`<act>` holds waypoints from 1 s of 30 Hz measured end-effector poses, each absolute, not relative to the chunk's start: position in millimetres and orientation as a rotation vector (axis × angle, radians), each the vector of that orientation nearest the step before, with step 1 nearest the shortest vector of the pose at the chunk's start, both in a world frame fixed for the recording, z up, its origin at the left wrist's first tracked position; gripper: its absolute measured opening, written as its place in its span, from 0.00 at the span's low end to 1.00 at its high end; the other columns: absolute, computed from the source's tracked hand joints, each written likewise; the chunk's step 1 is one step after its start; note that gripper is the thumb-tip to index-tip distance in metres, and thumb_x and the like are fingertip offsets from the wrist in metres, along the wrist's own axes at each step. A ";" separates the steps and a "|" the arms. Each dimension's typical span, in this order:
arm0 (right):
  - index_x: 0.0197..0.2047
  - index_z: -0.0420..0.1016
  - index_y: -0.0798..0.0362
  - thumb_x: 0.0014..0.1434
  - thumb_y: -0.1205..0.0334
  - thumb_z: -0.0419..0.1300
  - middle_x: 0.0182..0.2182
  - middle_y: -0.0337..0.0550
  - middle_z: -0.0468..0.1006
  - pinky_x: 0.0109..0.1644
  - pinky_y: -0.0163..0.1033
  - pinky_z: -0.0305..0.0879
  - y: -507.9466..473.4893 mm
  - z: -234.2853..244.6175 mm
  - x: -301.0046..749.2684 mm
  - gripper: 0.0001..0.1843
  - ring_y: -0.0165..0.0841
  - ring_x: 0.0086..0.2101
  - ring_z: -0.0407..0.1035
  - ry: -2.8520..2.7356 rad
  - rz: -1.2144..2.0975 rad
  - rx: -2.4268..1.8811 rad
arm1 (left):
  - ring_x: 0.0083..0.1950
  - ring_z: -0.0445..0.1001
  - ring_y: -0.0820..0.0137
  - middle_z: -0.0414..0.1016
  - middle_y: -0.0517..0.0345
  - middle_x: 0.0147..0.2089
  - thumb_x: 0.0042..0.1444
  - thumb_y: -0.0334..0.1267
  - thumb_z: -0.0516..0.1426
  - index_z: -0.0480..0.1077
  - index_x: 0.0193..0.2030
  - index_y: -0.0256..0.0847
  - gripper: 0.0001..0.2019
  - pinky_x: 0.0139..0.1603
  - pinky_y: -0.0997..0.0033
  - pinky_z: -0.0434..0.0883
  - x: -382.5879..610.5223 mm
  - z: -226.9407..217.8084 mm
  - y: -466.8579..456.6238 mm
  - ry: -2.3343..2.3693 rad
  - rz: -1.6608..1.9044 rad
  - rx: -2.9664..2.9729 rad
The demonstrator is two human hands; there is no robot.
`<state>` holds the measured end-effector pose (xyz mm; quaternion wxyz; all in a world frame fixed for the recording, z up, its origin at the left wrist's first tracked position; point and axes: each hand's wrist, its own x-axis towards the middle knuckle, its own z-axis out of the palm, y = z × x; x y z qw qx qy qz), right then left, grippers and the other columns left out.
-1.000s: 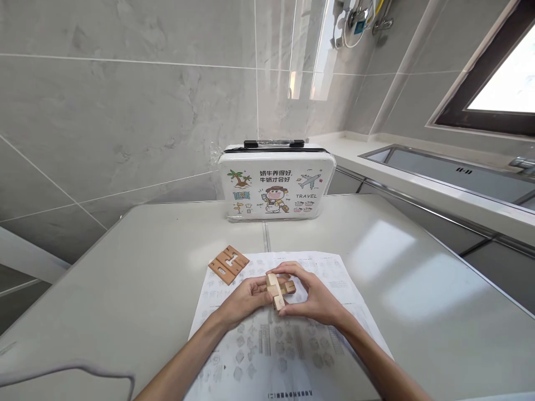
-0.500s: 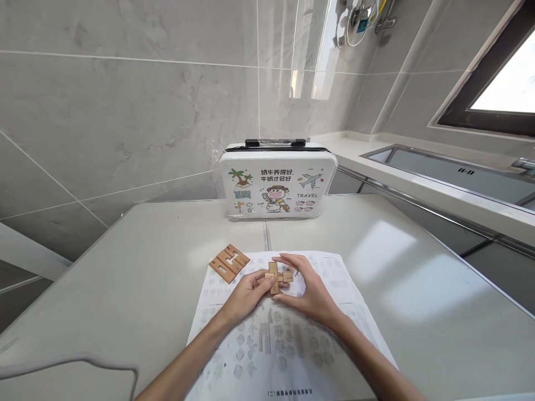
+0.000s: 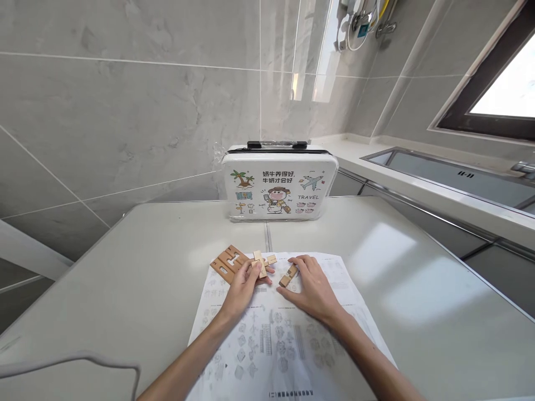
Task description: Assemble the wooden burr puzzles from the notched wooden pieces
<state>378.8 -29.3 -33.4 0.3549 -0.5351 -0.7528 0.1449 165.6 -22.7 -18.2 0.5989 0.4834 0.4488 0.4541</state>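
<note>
Between the thumb and fingers of my left hand point(image 3: 242, 287) is a small cluster of interlocked pale wooden puzzle pieces point(image 3: 259, 264), forming a cross shape. My right hand point(image 3: 311, 287) pinches a single notched wooden puzzle piece point(image 3: 288, 275) between thumb and fingertips, a short gap to the right of the cluster. A brown slotted wooden tray point(image 3: 228, 263) with cut-out shapes lies flat, partly behind my left hand. Under both hands is a large printed sheet point(image 3: 271, 356) with rows of puzzle diagrams.
A white cartoon-printed suitcase point(image 3: 279, 186) stands at the back of the white table point(image 3: 167, 239), against the tiled wall. At the right is a counter with a sink point(image 3: 460, 172). A grey cord point(image 3: 83, 359) runs across the near left corner.
One notched piece has come away from the wooden cluster and is now in my right hand. My left hand has shifted left with the cluster, overlapping the tray.
</note>
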 end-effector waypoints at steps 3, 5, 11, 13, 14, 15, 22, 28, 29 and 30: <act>0.57 0.69 0.48 0.57 0.56 0.71 0.51 0.50 0.75 0.55 0.57 0.72 -27.9 -36.9 380.2 0.27 0.50 0.51 0.70 -1.918 0.458 -1.398 | 0.42 0.80 0.65 0.81 0.49 0.51 0.69 0.57 0.57 0.69 0.56 0.39 0.23 0.56 0.58 0.73 165.8 -18.3 -23.6 1.031 1.056 1.126; 0.60 0.67 0.47 0.57 0.56 0.70 0.53 0.49 0.74 0.54 0.55 0.73 -26.8 -37.4 381.2 0.30 0.48 0.50 0.72 -1.858 0.566 -1.377 | 0.39 0.79 0.67 0.80 0.51 0.48 0.69 0.57 0.57 0.69 0.54 0.39 0.21 0.54 0.59 0.73 166.3 -16.5 -24.7 1.026 1.055 1.141; 0.58 0.64 0.45 0.55 0.56 0.71 0.54 0.47 0.74 0.50 0.50 0.75 -27.7 -27.0 380.4 0.31 0.40 0.42 0.76 -1.673 0.866 -1.269 | 0.32 0.70 0.72 0.73 0.60 0.34 0.72 0.55 0.52 0.70 0.47 0.40 0.19 0.43 0.66 0.72 169.2 -7.3 -30.0 0.970 1.037 1.227; 0.56 0.63 0.46 0.53 0.54 0.74 0.46 0.42 0.76 0.43 0.46 0.75 -28.7 -22.3 379.5 0.33 0.36 0.34 0.74 -1.619 1.043 -1.269 | 0.29 0.67 0.73 0.69 0.62 0.31 0.73 0.55 0.51 0.70 0.47 0.40 0.19 0.40 0.67 0.71 170.2 -5.4 -31.3 0.958 1.016 1.260; 0.56 0.62 0.46 0.52 0.54 0.75 0.42 0.39 0.77 0.40 0.44 0.74 -28.9 -20.6 379.2 0.34 0.34 0.31 0.73 -1.591 1.135 -1.258 | 0.28 0.65 0.73 0.67 0.63 0.30 0.73 0.55 0.51 0.70 0.48 0.40 0.19 0.39 0.68 0.71 170.6 -4.9 -31.6 0.954 1.008 1.269; 0.56 0.63 0.46 0.51 0.53 0.75 0.39 0.37 0.76 0.37 0.41 0.72 -28.8 -19.6 379.1 0.34 0.33 0.29 0.72 -1.564 1.221 -1.236 | 0.27 0.63 0.74 0.65 0.64 0.29 0.73 0.55 0.51 0.71 0.50 0.40 0.19 0.38 0.68 0.71 170.8 -4.8 -31.8 0.949 1.004 1.273; 0.59 0.63 0.46 0.53 0.53 0.75 0.31 0.31 0.72 0.32 0.34 0.64 -27.0 -18.7 383.0 0.36 0.29 0.27 0.67 -1.396 1.576 -1.073 | 0.27 0.58 0.74 0.58 0.67 0.29 0.71 0.57 0.52 0.70 0.59 0.38 0.24 0.35 0.69 0.70 170.8 -6.3 -32.2 0.956 0.968 1.255; 0.61 0.72 0.48 0.66 0.44 0.63 0.42 0.42 0.80 0.52 0.46 0.72 -26.0 -10.8 386.4 0.25 0.37 0.41 0.76 -1.446 1.466 -1.054 | 0.29 0.57 0.72 0.56 0.66 0.29 0.71 0.58 0.51 0.70 0.61 0.38 0.26 0.33 0.71 0.66 172.4 -9.0 -34.0 1.010 0.955 1.299; 0.61 0.72 0.48 0.67 0.44 0.62 0.44 0.44 0.81 0.55 0.48 0.72 -25.3 -11.5 386.4 0.25 0.38 0.42 0.77 -1.455 1.418 -1.044 | 0.29 0.57 0.72 0.56 0.66 0.28 0.71 0.58 0.51 0.70 0.61 0.38 0.27 0.32 0.71 0.65 172.6 -9.9 -34.0 1.033 0.963 1.304; 0.62 0.72 0.48 0.68 0.44 0.61 0.45 0.45 0.82 0.56 0.49 0.73 -24.4 -13.0 386.3 0.25 0.39 0.43 0.78 -1.454 1.379 -1.029 | 0.29 0.57 0.71 0.56 0.66 0.28 0.71 0.59 0.51 0.70 0.62 0.39 0.27 0.32 0.71 0.65 172.7 -10.8 -34.0 1.058 0.974 1.309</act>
